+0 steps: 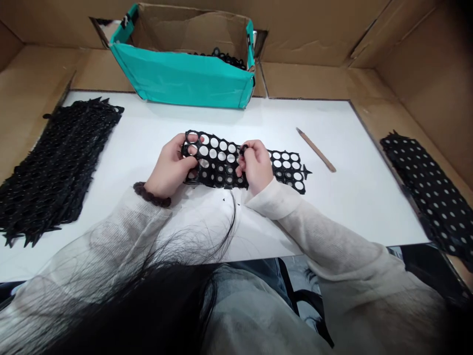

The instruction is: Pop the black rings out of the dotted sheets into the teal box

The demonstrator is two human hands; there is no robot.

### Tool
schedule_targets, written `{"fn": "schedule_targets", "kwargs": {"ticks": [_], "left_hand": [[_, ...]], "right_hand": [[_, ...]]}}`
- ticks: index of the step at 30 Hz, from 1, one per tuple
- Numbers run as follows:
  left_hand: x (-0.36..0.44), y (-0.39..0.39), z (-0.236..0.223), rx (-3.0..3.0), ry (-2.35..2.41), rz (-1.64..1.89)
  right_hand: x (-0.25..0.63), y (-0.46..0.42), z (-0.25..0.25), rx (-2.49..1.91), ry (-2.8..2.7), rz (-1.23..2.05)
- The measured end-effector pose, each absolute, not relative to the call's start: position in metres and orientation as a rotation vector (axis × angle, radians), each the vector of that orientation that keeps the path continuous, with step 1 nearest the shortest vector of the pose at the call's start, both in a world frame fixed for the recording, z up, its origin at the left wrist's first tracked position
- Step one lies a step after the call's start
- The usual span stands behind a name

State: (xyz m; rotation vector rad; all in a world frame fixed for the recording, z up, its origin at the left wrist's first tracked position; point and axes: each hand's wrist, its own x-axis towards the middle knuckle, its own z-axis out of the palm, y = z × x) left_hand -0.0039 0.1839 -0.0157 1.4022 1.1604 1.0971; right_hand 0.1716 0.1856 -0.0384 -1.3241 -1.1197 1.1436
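Observation:
A black sheet with rows of round holes (213,153) lies lengthwise over the white table in front of me. My left hand (172,165) is closed on its left end, thumb on top and fingertips showing through the holes. Over the sheet's middle, my right hand (255,166) is closed in a pinch. A small black ring-like piece (243,149) shows at its fingertips; whether it is still joined to the sheet, I cannot tell. The upper holes show white, while several lower ones look dark or filled. A pointed tab sticks out at the sheet's right end.
Behind stands a teal-fronted cardboard box (188,76) with small black pieces inside. A stack of black perforated sheets (55,162) lies left, more black sheets (428,190) right. A brown pencil-like tool (316,150) rests on the white tabletop (354,207). Cardboard walls surround the table.

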Motion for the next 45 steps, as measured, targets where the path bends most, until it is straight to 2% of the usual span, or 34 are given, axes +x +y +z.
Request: {"fn": "schedule_targets", "kwargs": {"ticks": [5, 14, 19, 25, 29, 38, 45], "left_hand": [[-0.002, 0.182, -0.009, 1.309, 1.032, 1.029], [-0.010, 0.179, -0.002, 1.440, 0.943, 0.823], [-0.010, 0.180, -0.004, 1.433, 0.930, 0.849], [-0.009, 0.181, -0.007, 1.463, 0.905, 0.856], [-0.009, 0.180, -0.007, 1.487, 0.890, 0.842], [-0.003, 0.177, -0.007, 1.492, 0.920, 0.886], [0.000, 0.183, -0.019, 1.301, 0.880, 0.999]], "right_hand": [[0.171, 0.180, -0.037, -1.288, -1.292, 1.064], [0.173, 0.179, -0.029, -1.267, -1.367, 1.181], [0.170, 0.175, -0.025, -1.222, -1.331, 1.256], [0.167, 0.155, -0.018, -1.214, -1.900, 1.047], [0.165, 0.151, -0.017, -1.328, -2.041, 0.945], [0.166, 0.162, -0.014, -1.190, -1.876, 1.234], [0.159, 0.159, -0.027, -1.184, -1.387, 1.308]]}}
